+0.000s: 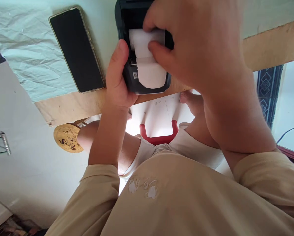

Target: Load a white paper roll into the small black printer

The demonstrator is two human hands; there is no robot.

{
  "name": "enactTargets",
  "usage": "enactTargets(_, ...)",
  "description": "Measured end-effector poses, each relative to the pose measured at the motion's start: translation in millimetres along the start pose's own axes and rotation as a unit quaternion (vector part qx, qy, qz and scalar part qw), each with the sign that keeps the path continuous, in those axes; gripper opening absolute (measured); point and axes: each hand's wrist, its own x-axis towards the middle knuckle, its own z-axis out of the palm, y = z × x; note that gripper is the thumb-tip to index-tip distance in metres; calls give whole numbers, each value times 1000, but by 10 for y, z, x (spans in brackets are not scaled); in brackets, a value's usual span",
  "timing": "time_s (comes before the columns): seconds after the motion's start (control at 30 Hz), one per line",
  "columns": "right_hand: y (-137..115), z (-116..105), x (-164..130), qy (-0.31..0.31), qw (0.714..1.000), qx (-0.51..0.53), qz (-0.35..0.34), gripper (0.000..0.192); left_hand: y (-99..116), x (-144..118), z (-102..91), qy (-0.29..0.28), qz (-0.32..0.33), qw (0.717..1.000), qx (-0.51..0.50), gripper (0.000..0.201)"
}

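In front of you there is a table, with its near edge in bare brown wood. Behind this edge, a pale green cloth covers the top, and on your left it is wrinkled. A phone lies slanted on the cloth, its dark screen up. A black printer is at the edge; whether it rests there, you cannot tell.
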Motion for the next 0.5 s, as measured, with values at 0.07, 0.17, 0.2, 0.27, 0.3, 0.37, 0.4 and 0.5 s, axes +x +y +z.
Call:
enactTargets(0.07,-24,-36,-11,-16,1000,-10,6,38,3,-2,-6,-10,-6,1000,4,30)
enactTargets(0.17,-10,-39,-8,-15,1000,-9,-1,32,-6,-4,-17,-48,-7,999,6,21)
enactTargets(0.2,5,-33,-9,-12,1000,-5,-6,33,-13,-5,-22,-53,-6,999,10,23)
enactTargets(0.27,39,-33,-25,1,1000,3,-28,38,-30,-5,-39,-45,-8,999,18,27)
enactTargets(0.3,58,-42,-43,9,999,11,-47,41,-37,-5,-50,-35,-8,999,16,27)
enactTargets(0.37,100,-75,-97,23,995,45,-80,45,-46,-4,-75,-11,-2,1000,2,24)
enactTargets(0.4,128,-91,-130,13,994,75,-83,43,-47,-2,-84,4,4,1000,-6,24)
enactTargets(0.5,274,-83,-214,44,962,264,-41,38,-41,6,-75,46,18,999,-24,30)
